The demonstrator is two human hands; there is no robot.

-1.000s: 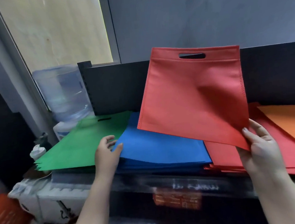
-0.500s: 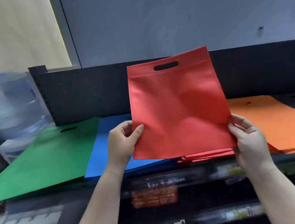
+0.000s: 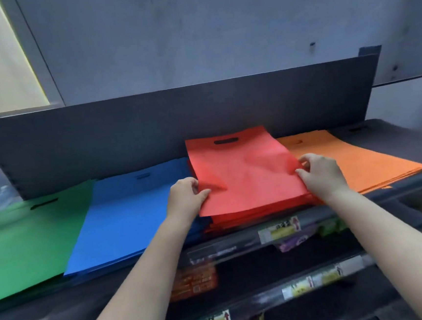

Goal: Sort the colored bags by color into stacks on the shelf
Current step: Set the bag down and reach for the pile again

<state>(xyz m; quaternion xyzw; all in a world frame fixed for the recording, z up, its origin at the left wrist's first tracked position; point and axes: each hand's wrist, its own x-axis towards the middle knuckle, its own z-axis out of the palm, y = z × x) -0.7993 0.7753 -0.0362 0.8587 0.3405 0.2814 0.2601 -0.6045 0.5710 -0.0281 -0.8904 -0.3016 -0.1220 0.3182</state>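
Left hand (image 3: pixel 186 200) pinching the near left edge of a flat red non-woven fabric bag (image 3: pixel 244 174); right hand (image 3: pixel 321 174) pinching its right edge, fingers curled over the cloth. Bag lying on top of the red stack (image 3: pixel 255 213), cut-out handle toward the back panel, between the blue stack (image 3: pixel 130 215) and the orange stack (image 3: pixel 353 162) on the dark shelf (image 3: pixel 398 181); green stack (image 3: pixel 28 242) furthest left. Probably light, limp, prone to creasing and sliding. Best held by both side edges.
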